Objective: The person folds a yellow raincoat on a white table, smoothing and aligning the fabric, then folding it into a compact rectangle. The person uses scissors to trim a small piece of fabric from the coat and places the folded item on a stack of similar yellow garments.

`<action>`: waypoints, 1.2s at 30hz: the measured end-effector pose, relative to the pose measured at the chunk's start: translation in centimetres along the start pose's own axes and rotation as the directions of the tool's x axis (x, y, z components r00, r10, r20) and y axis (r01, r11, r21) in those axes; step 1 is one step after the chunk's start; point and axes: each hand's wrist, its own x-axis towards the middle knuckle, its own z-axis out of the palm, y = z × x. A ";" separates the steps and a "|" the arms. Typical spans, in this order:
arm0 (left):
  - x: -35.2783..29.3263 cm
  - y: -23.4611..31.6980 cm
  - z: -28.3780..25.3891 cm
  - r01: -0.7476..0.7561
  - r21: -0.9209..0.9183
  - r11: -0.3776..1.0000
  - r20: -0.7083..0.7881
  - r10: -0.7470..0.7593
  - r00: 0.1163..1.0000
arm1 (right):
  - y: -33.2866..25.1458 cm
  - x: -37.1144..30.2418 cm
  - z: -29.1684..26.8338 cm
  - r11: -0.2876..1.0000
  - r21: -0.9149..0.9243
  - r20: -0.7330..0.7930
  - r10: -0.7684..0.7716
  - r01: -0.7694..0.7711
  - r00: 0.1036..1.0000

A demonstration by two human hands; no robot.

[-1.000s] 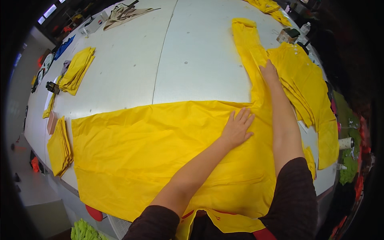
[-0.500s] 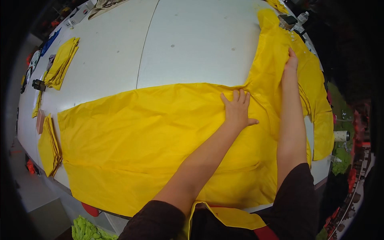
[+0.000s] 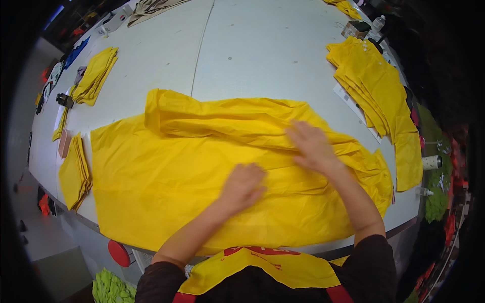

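A large yellow garment [image 3: 166, 171] lies spread over the near part of the table. Its sleeve [image 3: 237, 113] is laid across the body toward the left, along the far edge, in loose wrinkles. My right hand [image 3: 314, 149] rests on the bunched cloth near the base of the sleeve, thumb apart from the fingers, holding nothing. My left hand [image 3: 243, 187] is over the middle of the garment's body. Motion smears its fingers, so whether they grip cloth cannot be made out. At the right the cloth is gathered in creases near the table's edge.
Folded yellow pieces lie in stacks at the near left [image 3: 76, 174], the far left [image 3: 96, 73] and the right edge [image 3: 371, 83]. A white thread cone [image 3: 431, 162] stands at the right. A dark box [image 3: 356, 29] is at the far right. The white table [image 3: 262, 55] has a seam.
My right hand came back from the far right, and the sleeve now lies leftward across the garment. My left hand moved nearer and left. The stack at the right is now uncovered.
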 end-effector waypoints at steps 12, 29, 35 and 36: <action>-3.7 -16.0 -14.2 0.386 -0.556 0.736 -0.575 -0.676 0.461 | 7.9 -8.3 1.4 0.906 -0.171 -0.151 0.364 -0.387 0.919; -18.4 -12.5 -15.7 0.588 -0.161 0.792 -0.177 -0.610 0.772 | 6.9 -11.8 2.8 0.877 -0.437 -0.294 0.073 -0.202 0.953; -13.9 -10.2 -15.5 0.341 -0.725 0.599 -0.497 -0.797 0.343 | 8.1 -12.3 4.2 0.922 -0.376 -0.244 -0.005 -0.090 0.970; -12.9 -9.1 -16.1 0.205 -0.779 0.593 -0.513 -0.790 0.336 | 8.0 -12.3 4.5 0.928 -0.361 -0.225 0.005 -0.088 0.974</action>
